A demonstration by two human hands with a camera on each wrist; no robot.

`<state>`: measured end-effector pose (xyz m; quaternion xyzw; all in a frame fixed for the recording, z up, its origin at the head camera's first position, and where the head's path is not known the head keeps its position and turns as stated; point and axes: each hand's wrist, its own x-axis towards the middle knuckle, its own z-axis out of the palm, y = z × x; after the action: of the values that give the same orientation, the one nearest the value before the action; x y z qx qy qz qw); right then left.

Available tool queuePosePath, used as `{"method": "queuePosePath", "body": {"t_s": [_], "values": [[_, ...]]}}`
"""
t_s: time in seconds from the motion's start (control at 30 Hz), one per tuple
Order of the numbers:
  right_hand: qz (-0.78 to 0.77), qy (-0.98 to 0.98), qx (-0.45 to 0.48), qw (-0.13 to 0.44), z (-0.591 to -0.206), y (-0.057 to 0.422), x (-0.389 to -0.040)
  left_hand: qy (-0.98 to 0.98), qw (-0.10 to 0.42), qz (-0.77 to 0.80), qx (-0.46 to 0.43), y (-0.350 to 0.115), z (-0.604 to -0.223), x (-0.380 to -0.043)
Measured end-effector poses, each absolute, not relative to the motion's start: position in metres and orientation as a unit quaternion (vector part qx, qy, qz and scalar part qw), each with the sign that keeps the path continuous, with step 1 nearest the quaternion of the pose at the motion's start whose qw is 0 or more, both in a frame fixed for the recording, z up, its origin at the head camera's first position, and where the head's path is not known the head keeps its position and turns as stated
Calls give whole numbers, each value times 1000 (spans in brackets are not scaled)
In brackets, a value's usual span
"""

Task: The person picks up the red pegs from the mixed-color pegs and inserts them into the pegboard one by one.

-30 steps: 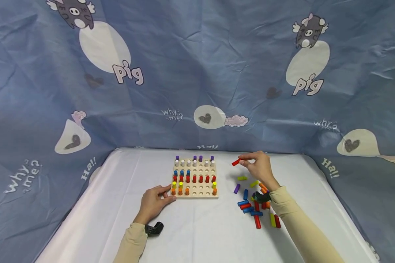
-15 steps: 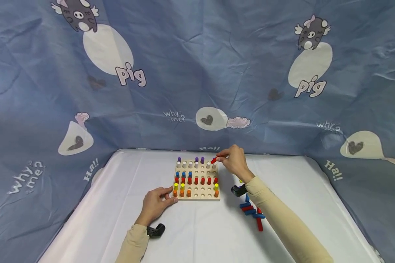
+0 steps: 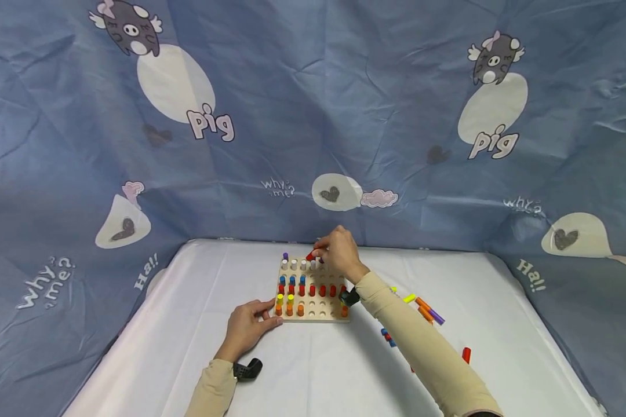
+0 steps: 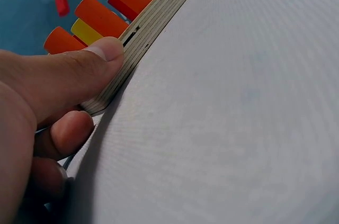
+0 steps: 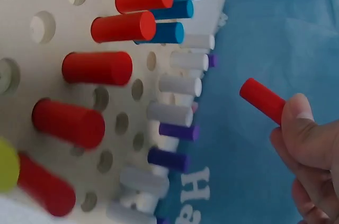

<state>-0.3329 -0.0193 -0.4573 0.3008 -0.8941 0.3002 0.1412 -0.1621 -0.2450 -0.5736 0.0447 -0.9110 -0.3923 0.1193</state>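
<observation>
My left hand (image 3: 246,329) grips the near left corner of a wooden pegboard (image 3: 317,319). In the left wrist view the thumb lies against the board's layered edge (image 4: 153,28) and the other fingers are curled by the corner. Above the board's back rows, my right hand (image 3: 340,249) pinches a red peg (image 5: 262,99) between thumb and fingers. That peg is tilted and apart from the board. Rows of red, blue, white, purple, yellow and orange pegs stand in the holes. My right hand and forearm hide part of the board's right side in the head view.
Loose pegs lie on the white tabletop right of the board, among them an orange peg (image 3: 423,303), a purple peg (image 3: 437,316) and a red peg (image 3: 466,355). My right sleeve (image 3: 422,347) covers part of them. A blue printed cloth (image 3: 271,145) hangs behind the table.
My right hand has carried the red peg leftward, from above the loose pegs to over the back of the board. The left hand has kept its hold on the corner.
</observation>
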Motion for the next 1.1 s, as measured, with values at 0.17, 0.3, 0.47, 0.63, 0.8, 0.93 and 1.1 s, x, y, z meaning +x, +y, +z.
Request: {"method": "queuePosePath", "body": {"t_s": [0.17, 0.3, 0.47, 0.63, 0.8, 0.93, 1.1], "values": [[292, -896, 319, 103, -469, -36, -330, -911, 111, -395, 43, -245, -571, -162], [304, -892, 327, 69, -480, -48, -325, -909, 103, -402, 47, -244, -571, -161], [303, -892, 331, 48, -485, -64, -320, -908, 105, -402, 48, -244, -574, -159], [279, -887, 359, 81, -489, -74, -322, -911, 108, -396, 39, -244, -575, -160], [237, -889, 378, 103, -495, -81, -326, -911, 124, -392, 26, -246, -575, -161], [210, -897, 377, 100, -498, -84, -326, -908, 134, -395, 22, -248, -576, -162], [210, -893, 383, 105, -498, -89, -325, -908, 143, -394, 17, -249, -577, -161]]}}
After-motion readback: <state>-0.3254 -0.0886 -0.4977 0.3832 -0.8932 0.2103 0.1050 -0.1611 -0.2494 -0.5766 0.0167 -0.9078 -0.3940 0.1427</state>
